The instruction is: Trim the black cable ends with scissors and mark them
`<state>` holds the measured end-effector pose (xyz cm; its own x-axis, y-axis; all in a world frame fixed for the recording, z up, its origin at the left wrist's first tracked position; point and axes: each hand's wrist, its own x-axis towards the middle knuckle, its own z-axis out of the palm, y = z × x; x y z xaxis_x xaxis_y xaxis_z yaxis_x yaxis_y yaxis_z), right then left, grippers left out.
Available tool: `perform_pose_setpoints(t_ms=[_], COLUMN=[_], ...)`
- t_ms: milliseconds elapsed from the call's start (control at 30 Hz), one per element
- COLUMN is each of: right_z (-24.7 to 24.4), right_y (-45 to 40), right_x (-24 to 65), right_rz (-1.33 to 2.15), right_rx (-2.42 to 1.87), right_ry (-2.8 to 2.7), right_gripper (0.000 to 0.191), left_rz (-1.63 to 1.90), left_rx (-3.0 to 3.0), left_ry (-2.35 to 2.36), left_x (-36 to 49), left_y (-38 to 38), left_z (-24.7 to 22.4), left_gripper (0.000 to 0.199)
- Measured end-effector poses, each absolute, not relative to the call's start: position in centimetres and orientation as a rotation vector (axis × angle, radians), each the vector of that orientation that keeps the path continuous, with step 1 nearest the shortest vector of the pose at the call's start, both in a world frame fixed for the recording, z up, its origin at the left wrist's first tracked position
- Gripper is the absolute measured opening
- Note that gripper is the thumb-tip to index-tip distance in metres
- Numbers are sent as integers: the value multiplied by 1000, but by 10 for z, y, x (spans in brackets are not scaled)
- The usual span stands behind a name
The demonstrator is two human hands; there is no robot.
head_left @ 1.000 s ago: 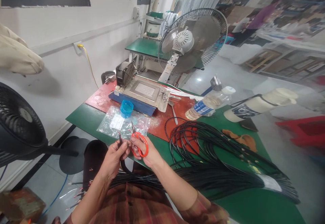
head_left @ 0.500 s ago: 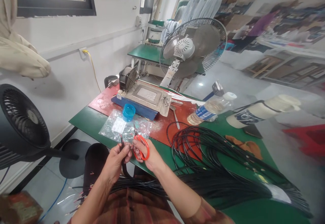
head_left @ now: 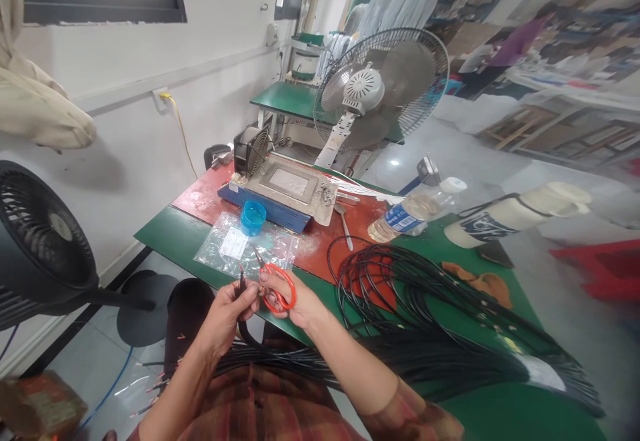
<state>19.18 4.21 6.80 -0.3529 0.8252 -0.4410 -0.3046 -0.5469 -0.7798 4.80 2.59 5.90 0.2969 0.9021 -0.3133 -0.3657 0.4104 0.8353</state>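
Note:
My left hand (head_left: 231, 308) is closed around a black cable (head_left: 242, 285), its end pointing up with a small reddish tip. Beside it, my right hand (head_left: 285, 300) holds scissors with red-orange handles (head_left: 292, 294), their pointed blades angled up and to the left. The fingertips of both hands meet at the cable end, and what lies between them is too small to make out. A thick bundle of black cables (head_left: 450, 368) runs across my lap and over the table's right side, with a coiled part (head_left: 370, 274) on the red mat.
Ahead stand a blue solder pot-like device (head_left: 265, 204) with a small fan (head_left: 251, 150), a blue cup (head_left: 253, 218) on a plastic bag (head_left: 210, 254), and a spoon (head_left: 346, 231). A water bottle (head_left: 400, 221) and white flask (head_left: 493, 224) stand right. A black fan (head_left: 45, 234) is left.
The scissors have tilted further left, their blade tip moving left. My left hand keeps its hold on the cable in nearly the same place. The view has shifted slightly.

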Motion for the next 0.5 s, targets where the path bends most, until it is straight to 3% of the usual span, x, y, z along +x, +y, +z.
perform_pose_setpoints(t_ms=[267,500], right_z=[60,57], right_y=[41,38], right_x=[196,193], right_rz=[2078,1978], right_rx=[-1072,-1038], right_ry=[-695,-708], right_gripper=[35,34], left_rz=[913,952], left_rx=[741,769], left_ry=[901,898], left_x=[46,48], left_y=[25,24], left_z=[55,59], left_gripper=[23,22])
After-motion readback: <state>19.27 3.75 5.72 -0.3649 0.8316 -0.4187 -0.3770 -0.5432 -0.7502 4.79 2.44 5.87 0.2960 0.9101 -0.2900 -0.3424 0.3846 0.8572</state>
